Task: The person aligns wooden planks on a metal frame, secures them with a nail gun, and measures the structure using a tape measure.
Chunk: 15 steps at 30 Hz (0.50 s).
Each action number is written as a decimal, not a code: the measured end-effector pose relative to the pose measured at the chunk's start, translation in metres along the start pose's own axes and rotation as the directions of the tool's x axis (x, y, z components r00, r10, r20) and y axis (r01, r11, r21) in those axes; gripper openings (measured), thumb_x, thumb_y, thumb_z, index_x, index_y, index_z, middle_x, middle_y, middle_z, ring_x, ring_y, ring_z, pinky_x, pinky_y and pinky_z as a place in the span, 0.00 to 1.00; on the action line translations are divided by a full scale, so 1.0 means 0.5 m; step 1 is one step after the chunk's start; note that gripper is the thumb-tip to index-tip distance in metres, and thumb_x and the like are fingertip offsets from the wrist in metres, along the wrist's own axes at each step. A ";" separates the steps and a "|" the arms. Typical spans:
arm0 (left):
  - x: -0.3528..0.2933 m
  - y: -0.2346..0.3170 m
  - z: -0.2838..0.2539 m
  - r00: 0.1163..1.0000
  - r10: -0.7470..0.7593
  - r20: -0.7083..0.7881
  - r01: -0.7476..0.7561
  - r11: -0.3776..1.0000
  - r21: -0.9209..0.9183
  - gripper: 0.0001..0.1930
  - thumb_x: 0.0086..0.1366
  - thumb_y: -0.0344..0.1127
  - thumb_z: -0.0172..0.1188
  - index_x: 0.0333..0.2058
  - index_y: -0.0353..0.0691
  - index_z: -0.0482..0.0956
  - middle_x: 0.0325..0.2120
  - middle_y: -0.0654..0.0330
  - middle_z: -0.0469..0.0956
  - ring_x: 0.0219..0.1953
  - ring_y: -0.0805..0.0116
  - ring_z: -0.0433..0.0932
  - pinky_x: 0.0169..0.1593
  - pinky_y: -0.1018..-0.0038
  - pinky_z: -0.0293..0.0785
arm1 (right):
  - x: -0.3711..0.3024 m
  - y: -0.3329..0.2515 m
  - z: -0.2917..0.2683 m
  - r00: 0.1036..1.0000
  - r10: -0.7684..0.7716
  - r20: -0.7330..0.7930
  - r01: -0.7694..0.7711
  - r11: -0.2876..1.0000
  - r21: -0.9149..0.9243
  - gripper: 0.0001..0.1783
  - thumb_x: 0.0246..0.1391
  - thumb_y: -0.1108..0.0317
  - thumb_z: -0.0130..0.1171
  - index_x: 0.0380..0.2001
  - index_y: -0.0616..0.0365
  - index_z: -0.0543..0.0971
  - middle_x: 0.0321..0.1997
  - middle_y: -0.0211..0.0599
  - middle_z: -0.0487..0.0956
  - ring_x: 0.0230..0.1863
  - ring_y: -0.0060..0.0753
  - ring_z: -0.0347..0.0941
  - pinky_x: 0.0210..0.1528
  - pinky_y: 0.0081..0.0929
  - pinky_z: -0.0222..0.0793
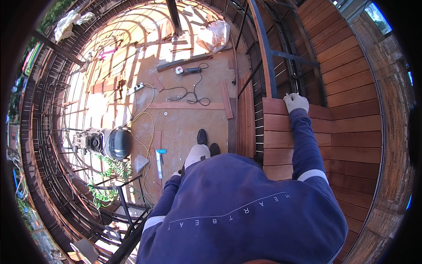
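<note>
My right hand (296, 102), in a pale glove, reaches forward to the far edge of the last reddish wooden board (274, 106) on a slatted bench seat. Its fingers are bent over that edge. Beyond it the dark metal frame (293, 58) lies bare. My left hand (176, 173) is low at my side, mostly hidden by my sleeve and body. Something dark shows beside it, too little to name, and its fingers cannot be made out.
An angle grinder (192, 70) with its cord lies on the floor ahead. To the left stand an air compressor (118, 144), a green coiled hose (102, 193) and a power strip (135, 89). A blue-handled square (159, 163) lies near my feet. Loose boards (187, 106) are scattered about.
</note>
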State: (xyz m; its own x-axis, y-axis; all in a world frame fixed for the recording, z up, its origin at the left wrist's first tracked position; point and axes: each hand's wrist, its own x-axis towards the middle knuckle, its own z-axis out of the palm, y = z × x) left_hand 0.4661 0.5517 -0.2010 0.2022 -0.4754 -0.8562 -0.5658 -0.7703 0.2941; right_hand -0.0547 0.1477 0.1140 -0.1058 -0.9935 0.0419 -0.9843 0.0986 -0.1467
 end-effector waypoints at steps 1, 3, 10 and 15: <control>0.026 -0.036 0.003 1.000 0.021 0.020 -0.021 1.000 -0.017 0.27 0.60 0.61 0.56 0.50 0.50 0.82 0.51 0.45 0.80 0.57 0.45 0.77 0.57 0.57 0.73 | 0.002 -0.004 0.002 1.000 -0.011 -0.007 0.011 1.000 -0.004 0.23 0.57 0.45 0.56 0.36 0.53 0.86 0.36 0.52 0.83 0.42 0.57 0.78 0.50 0.48 0.71; 0.068 -0.089 0.016 0.998 0.046 0.040 -0.045 0.998 -0.038 0.28 0.59 0.61 0.56 0.51 0.51 0.82 0.52 0.46 0.80 0.57 0.45 0.76 0.57 0.57 0.73 | 0.011 -0.009 0.009 0.999 -0.032 -0.004 0.032 0.999 -0.001 0.22 0.56 0.45 0.58 0.35 0.53 0.86 0.35 0.51 0.83 0.41 0.56 0.79 0.49 0.47 0.72; 0.097 -0.066 0.012 1.000 0.024 0.016 -0.024 0.998 0.064 0.28 0.59 0.61 0.57 0.52 0.52 0.81 0.52 0.46 0.80 0.57 0.45 0.76 0.58 0.57 0.73 | 0.007 -0.011 0.011 0.999 -0.007 -0.043 0.009 0.999 0.040 0.22 0.55 0.46 0.59 0.35 0.53 0.86 0.38 0.51 0.84 0.43 0.56 0.78 0.51 0.46 0.71; 0.104 -0.057 0.010 1.000 0.021 -0.006 -0.021 0.996 0.091 0.28 0.59 0.61 0.57 0.52 0.53 0.81 0.52 0.46 0.80 0.57 0.45 0.76 0.58 0.57 0.72 | 0.004 -0.006 -0.004 1.000 0.009 0.009 -0.009 0.999 0.033 0.22 0.55 0.46 0.58 0.36 0.53 0.86 0.37 0.51 0.83 0.43 0.57 0.77 0.50 0.47 0.71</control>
State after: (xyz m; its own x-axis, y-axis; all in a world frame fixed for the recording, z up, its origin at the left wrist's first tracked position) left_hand 0.4887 0.5512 -0.2561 0.1948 -0.4940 -0.8473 -0.6402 -0.7185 0.2718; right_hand -0.0519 0.1456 0.1164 -0.1133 -0.9931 0.0314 -0.9780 0.1059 -0.1796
